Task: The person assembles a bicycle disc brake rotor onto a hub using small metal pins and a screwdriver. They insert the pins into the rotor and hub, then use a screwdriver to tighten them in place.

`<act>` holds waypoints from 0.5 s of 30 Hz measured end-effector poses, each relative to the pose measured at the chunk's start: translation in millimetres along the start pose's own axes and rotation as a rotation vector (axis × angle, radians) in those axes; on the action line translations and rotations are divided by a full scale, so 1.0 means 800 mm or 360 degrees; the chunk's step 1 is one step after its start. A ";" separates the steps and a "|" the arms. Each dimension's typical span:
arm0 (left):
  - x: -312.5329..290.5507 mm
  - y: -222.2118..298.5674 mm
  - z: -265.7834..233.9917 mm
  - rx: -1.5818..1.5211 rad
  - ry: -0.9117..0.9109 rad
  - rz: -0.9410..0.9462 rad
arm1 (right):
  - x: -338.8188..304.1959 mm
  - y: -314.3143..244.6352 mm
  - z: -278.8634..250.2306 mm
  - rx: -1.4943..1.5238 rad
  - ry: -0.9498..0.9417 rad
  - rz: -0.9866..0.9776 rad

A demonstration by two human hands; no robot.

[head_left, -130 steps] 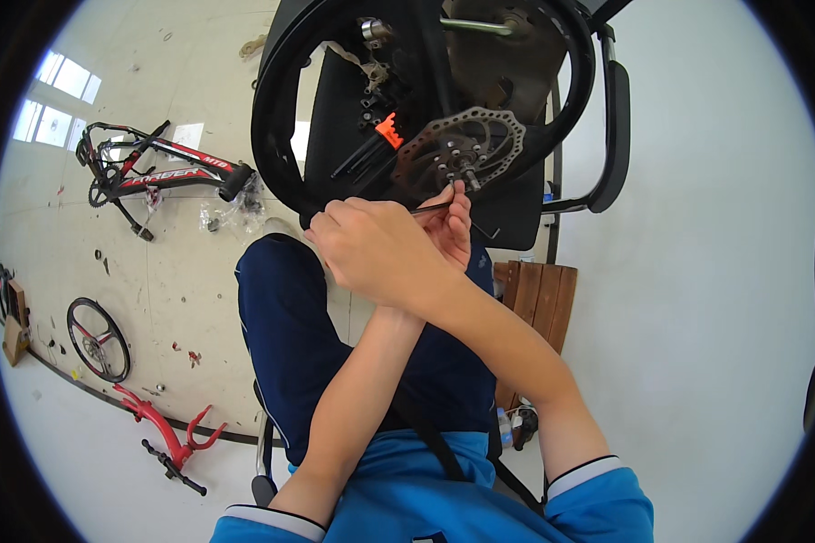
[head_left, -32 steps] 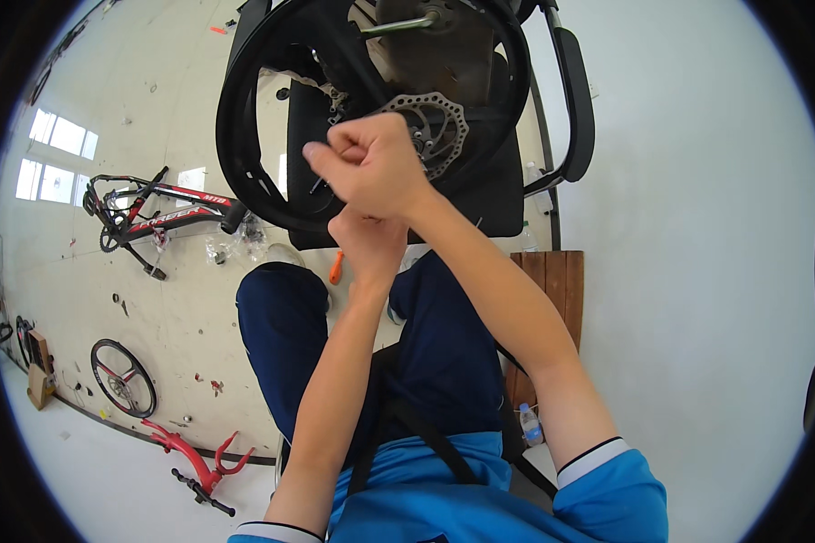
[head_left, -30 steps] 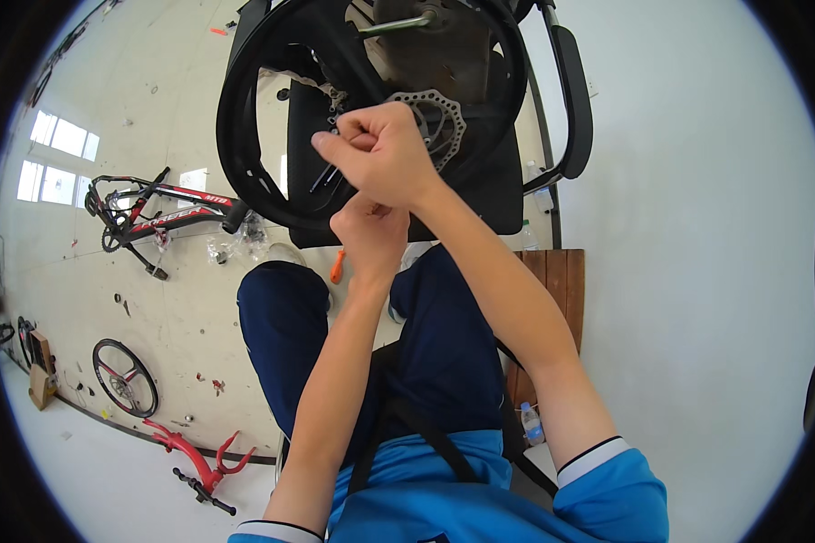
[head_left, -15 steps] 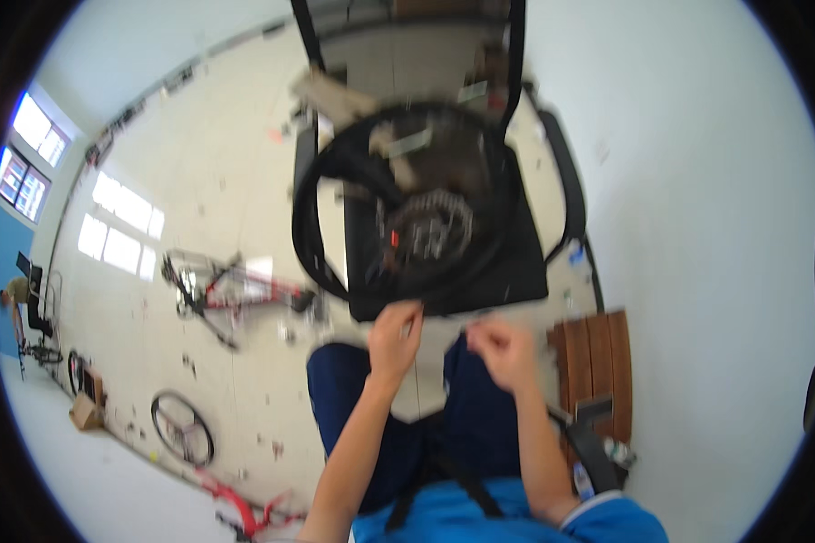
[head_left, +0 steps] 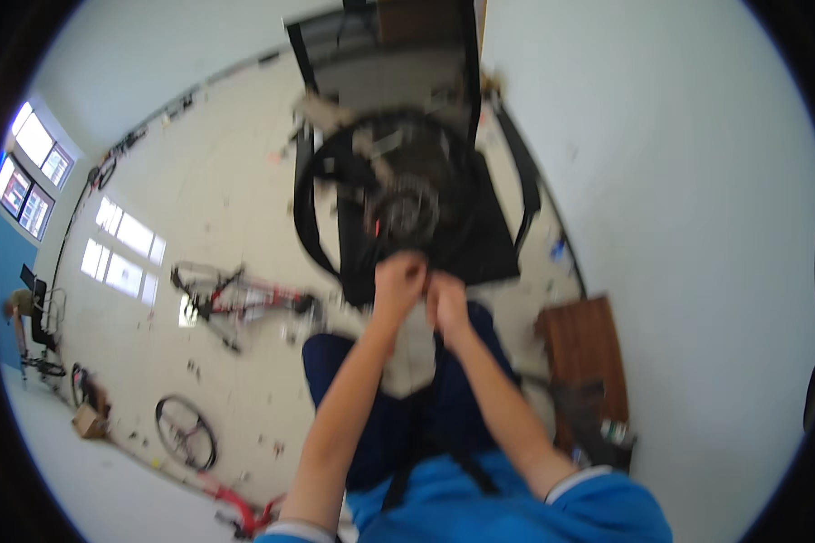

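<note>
A black bicycle wheel (head_left: 306,213) lies on the seat (head_left: 498,253) of a black office chair, with a toothed metal disc (head_left: 406,213) at its hub. At the wheel's near edge my left hand (head_left: 397,288) has its fingers curled together. My right hand (head_left: 447,306) is right beside it, fingers pinched, the fingertips of both hands close to each other. Whatever they hold is too small and blurred to name. A small orange-red mark shows near the disc. A tan object (head_left: 324,112) rests at the wheel's far left side.
The chair's mesh back (head_left: 389,72) rises beyond the wheel, its armrest (head_left: 525,176) at the right. Leftward on the floor lie a red-and-black bike frame (head_left: 272,295), a spoked wheel (head_left: 210,443) and scattered parts. Brown wooden furniture (head_left: 584,353) stands right. Another person (head_left: 24,304) bends far left.
My hands have come together; the right moved left and forward, and both moved up to the wheel's near edge. The view has shifted, so chair and wheel sit slightly further left.
</note>
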State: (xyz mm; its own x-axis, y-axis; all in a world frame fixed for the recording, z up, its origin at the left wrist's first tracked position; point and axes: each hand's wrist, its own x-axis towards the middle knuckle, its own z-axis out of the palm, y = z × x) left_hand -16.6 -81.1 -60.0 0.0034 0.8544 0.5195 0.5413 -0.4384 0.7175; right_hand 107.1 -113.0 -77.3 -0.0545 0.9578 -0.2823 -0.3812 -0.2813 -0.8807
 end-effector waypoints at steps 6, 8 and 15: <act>0.055 -0.002 -0.031 0.0245 -0.0183 0.0019 | 0.009 -0.025 0.047 0.0306 0.0015 0.0150; 0.057 -0.010 -0.038 0.0310 -0.0176 0.0046 | 0.003 -0.004 0.040 0.0176 -0.0139 0.0029; 0.074 -0.020 -0.020 0.0352 -0.0008 0.0149 | 0.012 0.009 0.037 -0.0109 -0.0320 0.0001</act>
State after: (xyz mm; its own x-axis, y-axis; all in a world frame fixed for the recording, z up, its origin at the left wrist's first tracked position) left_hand -38.3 -28.1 -33.5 0.0661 0.8146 0.5763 0.7096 -0.4444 0.5468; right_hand 76.4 -104.2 -74.8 -0.2406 0.9482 -0.2072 -0.3178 -0.2787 -0.9062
